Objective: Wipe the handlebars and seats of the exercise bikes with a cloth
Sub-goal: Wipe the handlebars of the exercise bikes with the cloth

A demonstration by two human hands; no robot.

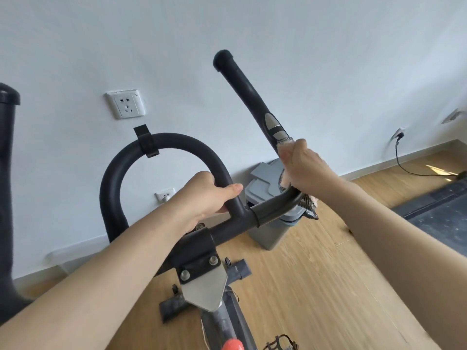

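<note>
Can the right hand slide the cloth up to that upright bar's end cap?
Probably yes: the right hand grips the cloth low on the bar, whose length up to the end cap is bare.

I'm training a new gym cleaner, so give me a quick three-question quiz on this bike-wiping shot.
1. True or false: the right hand grips the cloth round the handlebar.
2. The left hand grips: A) the wall socket B) the handlebar's curved loop C) the red knob.
3. What stands on the floor behind the handlebar?

Key: 1 true; 2 B; 3 a grey bin.
</note>
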